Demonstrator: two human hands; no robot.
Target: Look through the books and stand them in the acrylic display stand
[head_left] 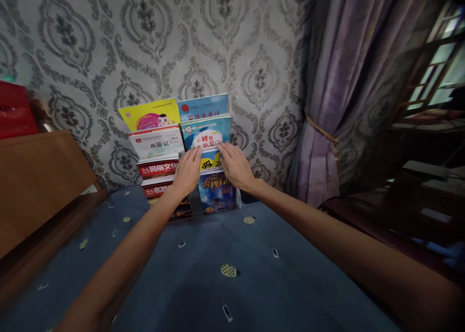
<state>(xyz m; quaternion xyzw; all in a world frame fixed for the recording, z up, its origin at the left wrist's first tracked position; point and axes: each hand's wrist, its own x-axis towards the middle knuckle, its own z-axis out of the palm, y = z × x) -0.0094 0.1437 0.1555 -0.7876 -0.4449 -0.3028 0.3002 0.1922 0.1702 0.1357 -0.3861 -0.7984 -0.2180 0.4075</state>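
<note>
Books stand in two columns in a tiered holder [239, 199], part of whose clear edge shows. My left hand [188, 171] and my right hand [237, 165] are at the upper left and right of a yellow-and-blue book [209, 162], fingers pressed together at its top corners; thumbs are mostly hidden. Behind it stands a light-blue book with a carp title [201, 131], touched by the fingertips. Below and in front is a dark-blue book [220, 198]. Beside my left hand are a white book [158, 145] and two red-banded books [156, 168], partly covered by my wrist.
A yellow book [148, 114] and a blue book [207, 104] form the back row against patterned wallpaper [261, 75]. Blue pineapple-print cloth [203, 274] lies beneath. A wooden cabinet [39, 186] with a red box [16, 109] stands left; a tied purple curtain [327, 89] hangs right.
</note>
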